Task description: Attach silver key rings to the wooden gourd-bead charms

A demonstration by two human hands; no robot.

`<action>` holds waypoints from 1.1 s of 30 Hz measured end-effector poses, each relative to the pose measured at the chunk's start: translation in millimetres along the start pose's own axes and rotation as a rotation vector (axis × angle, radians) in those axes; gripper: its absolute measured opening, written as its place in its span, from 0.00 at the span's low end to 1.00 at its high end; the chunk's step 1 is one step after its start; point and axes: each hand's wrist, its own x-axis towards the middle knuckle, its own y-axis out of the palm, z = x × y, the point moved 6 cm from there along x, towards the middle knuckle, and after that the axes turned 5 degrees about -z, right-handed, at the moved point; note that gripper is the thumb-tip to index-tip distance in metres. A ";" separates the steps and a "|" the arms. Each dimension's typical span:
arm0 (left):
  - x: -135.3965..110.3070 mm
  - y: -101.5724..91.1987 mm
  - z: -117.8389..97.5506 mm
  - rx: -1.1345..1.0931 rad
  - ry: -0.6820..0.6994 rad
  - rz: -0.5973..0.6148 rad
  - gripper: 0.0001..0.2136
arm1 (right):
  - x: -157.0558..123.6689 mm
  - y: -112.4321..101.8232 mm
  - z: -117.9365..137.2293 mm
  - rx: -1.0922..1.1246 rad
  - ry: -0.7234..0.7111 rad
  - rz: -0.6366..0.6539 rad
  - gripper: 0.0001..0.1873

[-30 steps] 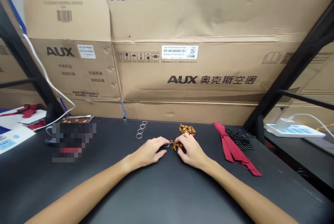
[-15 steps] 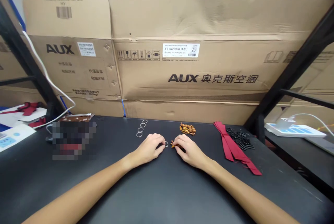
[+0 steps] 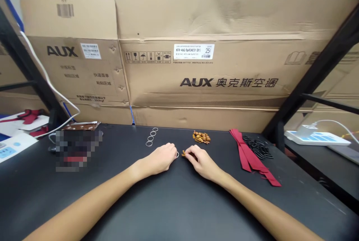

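My left hand (image 3: 162,157) is closed on a thin silver metal ring (image 3: 177,154), of which only the right edge shows past the fingertips. Just right of it, my right hand (image 3: 199,160) pinches a small brown beaded pendant with a yellow-orange cord (image 3: 183,153); the fingers cover most of the pendant. A narrow gap separates ring and cord. Behind my left hand several more silver rings (image 3: 149,143) lie in a slanting row. Beyond my right hand sits a small pile of brown beaded pendants (image 3: 201,137) with yellow cords.
Red fabric straps (image 3: 246,151) lie at the right, beside a heap of black clips (image 3: 258,147). Far left stand a brown packet (image 3: 82,126) and a blurred-out item. Large cardboard boxes (image 3: 196,95) wall off the back of the black table (image 3: 179,207). A white power strip (image 3: 316,137) sits far right.
My left hand has rolled over and its fingers have closed further around the ring. My right fingers have tightened on the pendant, with its yellow cord now pointing toward the ring.
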 end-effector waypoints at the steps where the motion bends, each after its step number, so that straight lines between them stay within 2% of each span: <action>1: -0.5 0.1 0.9 -0.013 -0.011 -0.003 0.10 | 0.2 -0.4 -1.0 0.037 0.032 -0.008 0.11; 7: -1.6 -4.0 3.4 -0.209 -0.198 -0.061 0.10 | 1.5 -0.4 -8.9 0.253 0.197 -0.016 0.16; 12: -0.5 -1.3 -0.1 -0.426 -0.347 -0.116 0.10 | 0.5 0.5 -8.2 0.317 0.220 -0.013 0.18; 21: 2.3 -2.7 -6.2 -0.466 -0.343 -0.076 0.10 | -2.3 5.3 -0.3 0.427 0.222 0.055 0.19; 33: 2.7 -1.5 0.0 -0.664 -0.415 -0.016 0.14 | -2.8 6.9 0.0 0.418 0.227 0.012 0.18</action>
